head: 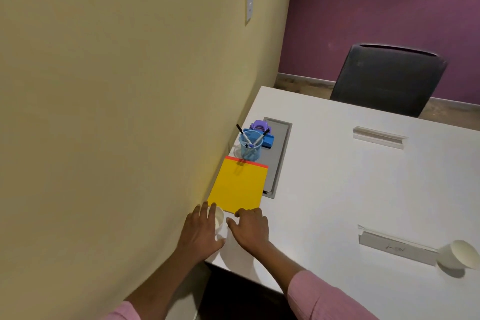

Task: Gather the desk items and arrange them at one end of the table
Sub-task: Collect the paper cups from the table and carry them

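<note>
A yellow folder (237, 186) with a red top edge lies on the white table (337, 189) against the wall. Behind it stands a blue mesh pen holder (250, 147) with pens, then a blue stapler (267, 140) and a purple object (260, 125). My left hand (201, 231) wraps around a white paper cup (219, 219) at the table's near corner. My right hand (250, 228) rests with curled fingers on the table, its fingertips touching the folder's near edge. A second white cup (458, 254) lies tipped at the far right.
A grey cable tray (278, 156) is sunk into the table beside the folder. Two slot covers (379, 136) (397, 245) lie on the right half. A black chair (387, 78) stands at the far end. The yellow wall runs along the left.
</note>
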{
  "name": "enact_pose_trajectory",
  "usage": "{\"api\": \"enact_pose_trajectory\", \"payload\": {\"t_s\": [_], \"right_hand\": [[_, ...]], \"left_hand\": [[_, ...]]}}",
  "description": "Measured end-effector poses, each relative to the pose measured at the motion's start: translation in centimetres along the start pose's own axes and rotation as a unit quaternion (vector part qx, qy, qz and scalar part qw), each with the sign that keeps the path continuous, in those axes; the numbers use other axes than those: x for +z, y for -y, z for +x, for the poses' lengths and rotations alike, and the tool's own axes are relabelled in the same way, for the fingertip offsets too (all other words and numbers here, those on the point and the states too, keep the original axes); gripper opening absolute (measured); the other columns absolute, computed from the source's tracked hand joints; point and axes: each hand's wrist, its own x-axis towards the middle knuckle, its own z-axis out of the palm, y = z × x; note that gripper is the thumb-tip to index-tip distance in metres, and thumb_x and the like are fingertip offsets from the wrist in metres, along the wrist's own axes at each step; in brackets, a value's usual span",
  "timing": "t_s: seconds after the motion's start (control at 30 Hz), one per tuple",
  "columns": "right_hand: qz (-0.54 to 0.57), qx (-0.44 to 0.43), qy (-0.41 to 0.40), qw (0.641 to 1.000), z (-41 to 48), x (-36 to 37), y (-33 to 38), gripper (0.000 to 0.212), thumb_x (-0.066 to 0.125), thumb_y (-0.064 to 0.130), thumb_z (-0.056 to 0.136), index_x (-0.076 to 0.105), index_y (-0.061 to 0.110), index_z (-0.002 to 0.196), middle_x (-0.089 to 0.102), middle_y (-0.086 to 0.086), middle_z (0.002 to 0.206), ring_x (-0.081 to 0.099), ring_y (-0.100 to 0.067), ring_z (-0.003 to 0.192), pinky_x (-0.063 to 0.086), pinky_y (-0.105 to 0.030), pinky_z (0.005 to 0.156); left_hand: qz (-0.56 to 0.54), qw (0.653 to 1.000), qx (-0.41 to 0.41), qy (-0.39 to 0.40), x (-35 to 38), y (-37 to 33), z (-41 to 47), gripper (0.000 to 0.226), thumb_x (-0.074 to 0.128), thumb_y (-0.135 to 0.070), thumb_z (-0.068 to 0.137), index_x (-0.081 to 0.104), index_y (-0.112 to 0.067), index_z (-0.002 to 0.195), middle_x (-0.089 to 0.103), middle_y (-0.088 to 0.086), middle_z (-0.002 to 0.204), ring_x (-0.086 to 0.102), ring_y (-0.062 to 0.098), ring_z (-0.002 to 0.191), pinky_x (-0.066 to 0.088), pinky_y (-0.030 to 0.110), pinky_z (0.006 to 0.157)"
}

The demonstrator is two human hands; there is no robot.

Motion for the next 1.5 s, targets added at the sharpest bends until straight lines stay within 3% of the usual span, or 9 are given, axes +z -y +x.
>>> {"api": "enact_pose_trajectory", "payload": {"t_s": [0.13, 0.3, 0.5, 0.67, 0.8, 1.0, 1.13, 1.3, 1.5], "right_hand": [[0.018, 0.014, 0.027, 0.999, 0.7, 1.4, 2.1, 0.05, 0.043, 0.053, 0.092, 0.061, 0.015, 0.12, 0.067, -0.009, 0.118, 0.052, -0.032, 0.116, 0.042, -0.04, 0.089], [0.084, 0.06, 0.041, 0.994, 1.0, 2.7, 3.5, 0.04, 0.047, 0.042, 0.091, 0.058, 0.012, 0.115, 0.067, -0.01, 0.115, 0.058, -0.03, 0.109, 0.045, -0.038, 0.086], [0.191, 0.141, 0.051, 0.97, 1.5, 3.0, 3.5, 0.029, 0.053, 0.017, 0.086, 0.062, 0.009, 0.113, 0.066, -0.011, 0.114, 0.062, -0.028, 0.102, 0.05, -0.034, 0.079], [0.211, 0.157, 0.025, 0.964, 0.9, 1.3, 1.8, 0.026, 0.053, 0.016, 0.085, 0.062, 0.009, 0.108, 0.066, -0.011, 0.113, 0.061, -0.029, 0.1, 0.048, -0.033, 0.077], [0.227, 0.179, -0.017, 0.957, -0.1, -1.5, -1.1, 0.027, 0.051, 0.015, 0.083, 0.062, 0.011, 0.107, 0.066, -0.009, 0.112, 0.061, -0.027, 0.097, 0.048, -0.033, 0.075], [0.242, 0.239, -0.122, 0.933, -3.9, -7.1, -7.4, 0.028, 0.053, 0.016, 0.084, 0.063, 0.014, 0.11, 0.068, -0.003, 0.11, 0.062, -0.019, 0.092, 0.049, -0.03, 0.075], [0.261, 0.287, -0.189, 0.902, -8.1, -11.2, -12.4, 0.031, 0.053, 0.018, 0.085, 0.062, 0.014, 0.114, 0.068, -0.001, 0.113, 0.063, -0.02, 0.1, 0.048, -0.029, 0.079], [0.291, 0.348, -0.279, 0.846, -15.1, -15.8, -19.1, 0.029, 0.054, 0.016, 0.085, 0.063, 0.012, 0.112, 0.068, -0.004, 0.113, 0.063, -0.024, 0.102, 0.051, -0.033, 0.084], [0.302, 0.419, -0.383, 0.765, -25.3, -20.0, -26.6, 0.027, 0.055, 0.014, 0.085, 0.065, 0.012, 0.109, 0.069, -0.007, 0.112, 0.064, -0.026, 0.1, 0.044, -0.027, 0.074]], "left_hand": [[-0.037, 0.999, -0.005, 0.006, 0.9, 0.5, -0.2, 0.089, 0.055, -0.049, 0.081, 0.014, -0.011, 0.15, 0.024, 0.015, 0.156, 0.037, 0.031, 0.134, 0.035, 0.039, 0.106], [-0.077, 0.996, -0.035, -0.009, 1.6, 0.5, -0.2, 0.083, 0.054, -0.043, 0.085, 0.015, -0.01, 0.15, 0.029, 0.015, 0.153, 0.043, 0.03, 0.13, 0.041, 0.039, 0.101], [-0.065, 0.998, -0.021, -0.008, 2.0, 0.7, -0.4, 0.091, 0.056, -0.051, 0.084, 0.01, -0.01, 0.151, 0.026, 0.012, 0.155, 0.033, 0.028, 0.137, 0.037, 0.038, 0.108], [-0.026, 0.999, 0.017, -0.019, 1.1, 0.3, -0.5, 0.095, 0.054, -0.058, 0.084, 0.007, -0.01, 0.151, 0.019, 0.011, 0.158, 0.027, 0.028, 0.14, 0.034, 0.036, 0.11], [-0.001, 0.999, 0.039, -0.013, -0.2, -1.8, 0.3, 0.106, 0.051, -0.071, 0.08, 0.002, -0.013, 0.153, 0.006, 0.011, 0.162, 0.016, 0.031, 0.147, 0.026, 0.044, 0.116], [0.012, 0.994, 0.108, -0.009, -2.0, -8.9, 2.2, 0.11, 0.048, -0.077, 0.077, -0.001, -0.016, 0.153, 0.003, 0.011, 0.162, 0.012, 0.032, 0.147, 0.022, 0.049, 0.116], [0.015, 0.984, 0.176, -0.012, -3.3, -15.9, 2.8, 0.11, 0.044, -0.081, 0.075, 0.001, -0.017, 0.153, 0.006, 0.01, 0.162, 0.014, 0.033, 0.147, 0.026, 0.049, 0.114], [0.012, 0.957, 0.291, -0.007, -4.8, -26.0, 2.0, 0.1, 0.037, -0.077, 0.081, 0.002, -0.017, 0.153, 0.004, 0.011, 0.162, 0.013, 0.033, 0.147, 0.026, 0.052, 0.112], [0.037, 0.903, 0.427, -0.017, -5.4, -38.2, -1.7, 0.086, 0.026, -0.07, 0.088, 0.005, -0.016, 0.153, 0.007, 0.011, 0.162, 0.014, 0.031, 0.146, 0.028, 0.05, 0.111]]}}
